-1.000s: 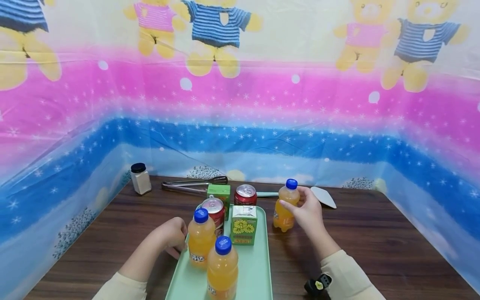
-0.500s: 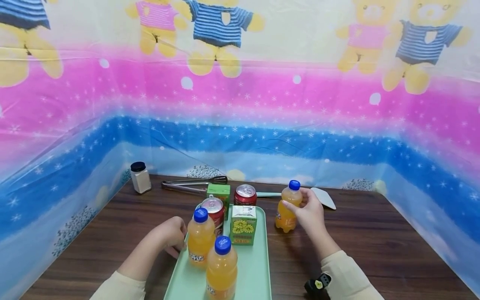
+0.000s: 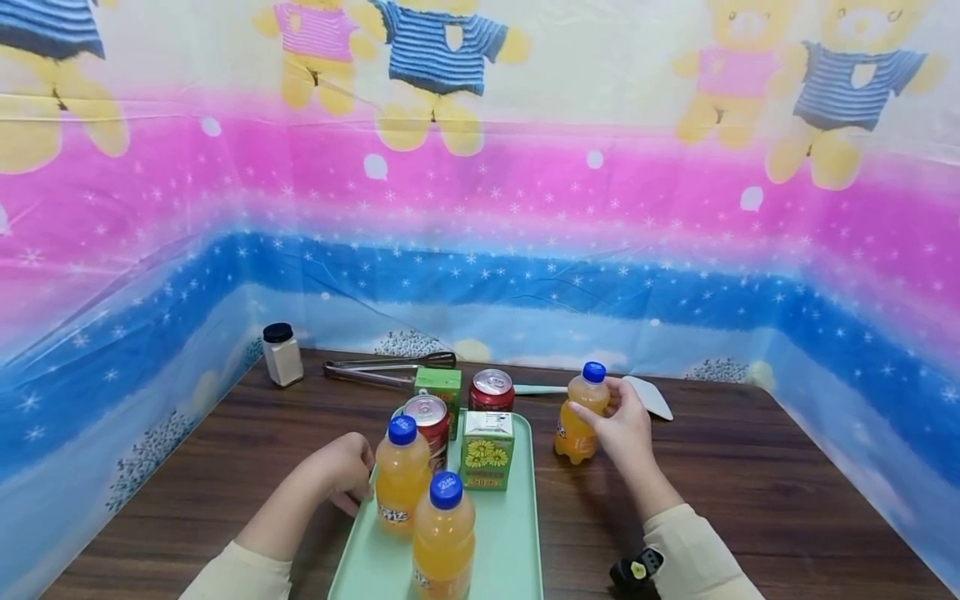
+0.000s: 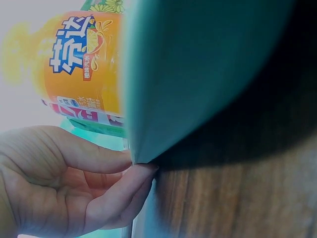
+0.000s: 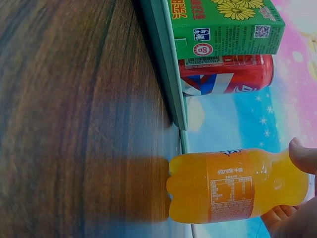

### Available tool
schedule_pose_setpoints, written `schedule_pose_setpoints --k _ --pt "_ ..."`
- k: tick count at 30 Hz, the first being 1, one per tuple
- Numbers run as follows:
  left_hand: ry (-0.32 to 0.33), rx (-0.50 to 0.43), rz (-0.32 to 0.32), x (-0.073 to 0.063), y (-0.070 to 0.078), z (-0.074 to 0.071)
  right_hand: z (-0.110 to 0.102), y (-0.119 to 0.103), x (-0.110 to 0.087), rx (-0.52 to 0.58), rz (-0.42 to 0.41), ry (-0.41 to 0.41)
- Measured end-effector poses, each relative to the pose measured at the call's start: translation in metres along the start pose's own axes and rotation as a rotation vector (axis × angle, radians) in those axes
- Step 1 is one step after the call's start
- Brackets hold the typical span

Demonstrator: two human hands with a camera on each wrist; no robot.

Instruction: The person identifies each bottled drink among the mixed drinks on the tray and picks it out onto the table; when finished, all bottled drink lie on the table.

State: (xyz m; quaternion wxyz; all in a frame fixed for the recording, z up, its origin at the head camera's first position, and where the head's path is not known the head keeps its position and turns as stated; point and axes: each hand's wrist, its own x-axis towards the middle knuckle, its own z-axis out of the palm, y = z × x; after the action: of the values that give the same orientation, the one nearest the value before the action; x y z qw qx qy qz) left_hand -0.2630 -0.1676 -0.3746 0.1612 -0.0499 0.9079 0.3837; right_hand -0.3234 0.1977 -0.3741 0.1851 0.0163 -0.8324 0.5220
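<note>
My right hand [image 3: 624, 421] grips an orange soda bottle [image 3: 579, 421] with a blue cap, to the right of the green tray [image 3: 510, 533]. In the right wrist view the soda bottle [image 5: 233, 186] is held around its upper part; whether its base touches the table I cannot tell. My left hand [image 3: 347, 471] pinches the tray's left rim, with thumb and fingertips meeting on the edge [image 4: 136, 156] in the left wrist view. On the tray stand two more orange soda bottles [image 3: 444, 542], a green drink carton with yellow flowers [image 3: 487, 454] and a red can [image 3: 429, 425].
Behind are another green carton [image 3: 438, 383] and a second red can [image 3: 491, 392]. Metal tongs [image 3: 367, 371], a pale spatula [image 3: 648, 397] and a black-lidded jar [image 3: 282, 358] lie or stand along the table's back. A patterned cloth [image 3: 480, 275] encloses the table.
My right hand has moved slightly to the right with the soda bottle, away from the tray. The left hand stays at the tray's rim.
</note>
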Motion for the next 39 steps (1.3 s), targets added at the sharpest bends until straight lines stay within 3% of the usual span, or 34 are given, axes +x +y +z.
schedule_pose_setpoints --k 17,39 --pt "-0.004 0.009 -0.004 -0.002 0.002 -0.001 -0.003 0.001 -0.003 0.034 0.025 0.005" --pt "0.015 -0.027 0.021 -0.005 0.002 0.001 -0.025 0.006 -0.030 -0.025 -0.054 -0.050"
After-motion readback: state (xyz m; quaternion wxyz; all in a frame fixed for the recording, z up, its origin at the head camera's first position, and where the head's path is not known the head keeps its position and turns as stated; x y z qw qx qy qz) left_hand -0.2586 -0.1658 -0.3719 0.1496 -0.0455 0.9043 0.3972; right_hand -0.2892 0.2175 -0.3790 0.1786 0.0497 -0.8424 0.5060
